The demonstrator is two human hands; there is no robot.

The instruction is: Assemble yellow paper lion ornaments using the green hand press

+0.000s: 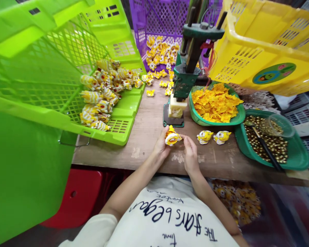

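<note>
My left hand (161,145) is closed around a small yellow and white toy piece (172,137), held just above the wooden table (144,137). My right hand (190,156) is beside it, fingertips pinched at the toy's right edge. Two more toy figures (204,136) (221,137) stand on the table to the right of my hands. A green hand press (187,65) with a cream block under it stands right behind my hands.
A tilted green crate (67,85) holds several yellow striped toys at left. A purple crate (159,20) with toy parts is at the back. A green basket of yellow pieces (216,103), a green tray of small brass bells (270,142) and a yellow crate (267,44) are at right.
</note>
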